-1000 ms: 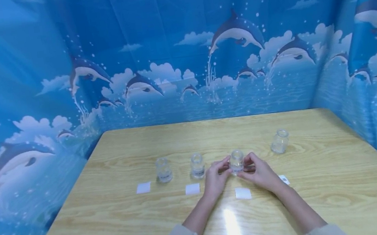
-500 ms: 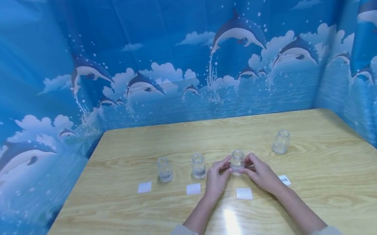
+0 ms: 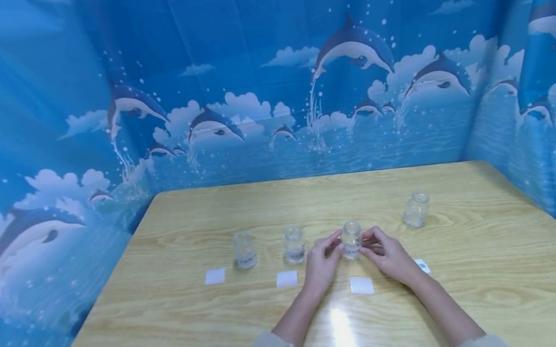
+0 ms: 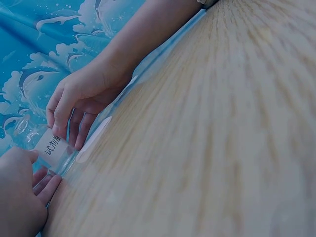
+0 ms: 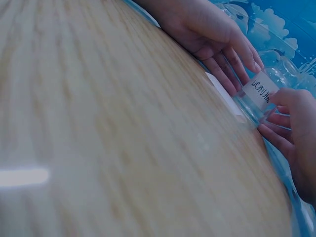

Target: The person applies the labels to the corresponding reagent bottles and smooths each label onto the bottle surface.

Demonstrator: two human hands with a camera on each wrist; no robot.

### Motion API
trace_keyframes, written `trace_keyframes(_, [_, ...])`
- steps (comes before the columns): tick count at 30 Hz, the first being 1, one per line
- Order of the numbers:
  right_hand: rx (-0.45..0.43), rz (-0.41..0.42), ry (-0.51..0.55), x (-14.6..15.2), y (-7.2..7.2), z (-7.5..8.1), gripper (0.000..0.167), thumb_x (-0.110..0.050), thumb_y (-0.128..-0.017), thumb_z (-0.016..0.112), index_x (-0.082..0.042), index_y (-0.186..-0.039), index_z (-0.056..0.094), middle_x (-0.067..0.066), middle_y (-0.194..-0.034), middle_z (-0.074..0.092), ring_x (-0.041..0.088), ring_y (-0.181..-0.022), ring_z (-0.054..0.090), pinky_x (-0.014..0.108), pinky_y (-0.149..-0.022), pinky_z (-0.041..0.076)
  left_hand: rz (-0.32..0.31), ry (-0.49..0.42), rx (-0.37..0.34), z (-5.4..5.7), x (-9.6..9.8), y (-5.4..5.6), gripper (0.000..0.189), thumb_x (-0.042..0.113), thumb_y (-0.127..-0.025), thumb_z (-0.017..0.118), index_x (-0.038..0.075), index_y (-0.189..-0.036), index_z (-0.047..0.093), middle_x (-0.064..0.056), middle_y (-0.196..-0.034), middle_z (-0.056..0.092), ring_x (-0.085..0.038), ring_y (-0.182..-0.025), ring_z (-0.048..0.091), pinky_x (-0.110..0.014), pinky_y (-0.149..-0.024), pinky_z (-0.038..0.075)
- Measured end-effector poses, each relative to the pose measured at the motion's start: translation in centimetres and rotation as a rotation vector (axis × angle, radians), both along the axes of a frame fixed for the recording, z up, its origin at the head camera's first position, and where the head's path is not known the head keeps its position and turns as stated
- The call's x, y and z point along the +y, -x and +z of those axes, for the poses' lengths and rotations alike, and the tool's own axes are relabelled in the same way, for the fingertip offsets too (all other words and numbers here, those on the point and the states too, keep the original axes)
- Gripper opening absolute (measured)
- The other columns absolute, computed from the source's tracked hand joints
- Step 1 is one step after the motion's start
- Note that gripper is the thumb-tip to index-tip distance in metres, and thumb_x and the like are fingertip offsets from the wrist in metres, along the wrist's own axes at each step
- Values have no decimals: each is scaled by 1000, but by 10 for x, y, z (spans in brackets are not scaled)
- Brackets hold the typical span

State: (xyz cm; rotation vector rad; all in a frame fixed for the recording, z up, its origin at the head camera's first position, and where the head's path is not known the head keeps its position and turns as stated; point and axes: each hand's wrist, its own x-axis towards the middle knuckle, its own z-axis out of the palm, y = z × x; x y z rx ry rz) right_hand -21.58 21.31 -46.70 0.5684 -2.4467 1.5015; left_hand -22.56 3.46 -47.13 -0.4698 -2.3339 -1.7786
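In the head view a small clear glass reagent bottle stands upright between my two hands. Its white label, with dark handwriting, faces me. My left hand holds the bottle's left side, thumb and fingers bent at the glass. From the right, my right hand holds it too, with its thumb at the label's edge in the left wrist view. The fingers behind the bottle are partly hidden. A white paper card lies on the table just in front of it.
Two similar bottles stand to the left, one nearer and one farther. An unlabelled-looking bottle sits at the back right. White cards lie in front, one partly behind my right forearm. A dolphin-print curtain surrounds the wooden table.
My right thumb has slid from the bottle's front toward its right side, and more of the label's writing shows. The bottle keeps its place; the head view has shifted slightly.
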Motion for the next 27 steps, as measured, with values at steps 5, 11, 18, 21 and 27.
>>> trace_keyframes(5, [-38, -16, 17, -3, -6, 10, 31, 6, -83, 61, 9, -110, 47, 25, -105, 58, 38, -98, 56, 36, -83, 49, 7, -18, -4, 0, 2, -1, 34, 11, -86, 62, 5, -119, 59, -4, -103, 63, -17, -96, 58, -27, -87, 45])
trace_keyframes(11, [-24, -63, 12, -12, -18, 36, 26, 16, -81, 55, 16, -106, 48, 30, -101, 57, 43, -94, 56, 37, -83, 49, 39, -107, 12, 3, 3, -1, 29, 0, -84, 61, -1, -113, 60, -10, -107, 60, -21, -96, 58, -24, -83, 47])
trace_keyframes(18, [69, -144, 76, 14, -9, 39, 19, 14, -84, 53, 13, -103, 52, 26, -101, 59, 36, -93, 58, 15, -78, 47, 47, -131, 164, 25, 11, -4, 26, -1, -84, 60, 4, -109, 60, -2, -107, 57, -17, -98, 55, -27, -87, 45])
trace_keyframes(21, [99, -224, 122, 37, -3, 37, 17, 9, -87, 54, 10, -104, 53, 24, -101, 59, 23, -92, 59, 13, -77, 46, 15, -134, 245, 41, 19, -5, 24, 0, -85, 60, 4, -108, 60, -1, -107, 57, -15, -98, 54, -27, -88, 45])
trace_keyframes(27, [136, -444, 208, 79, 2, 43, 14, 3, -88, 53, 8, -101, 55, 12, -94, 62, 2, -85, 57, 11, -73, 46, -45, -184, 460, 72, 48, -6, 19, -5, -85, 59, 0, -103, 61, -8, -101, 61, -17, -92, 57, -26, -83, 48])
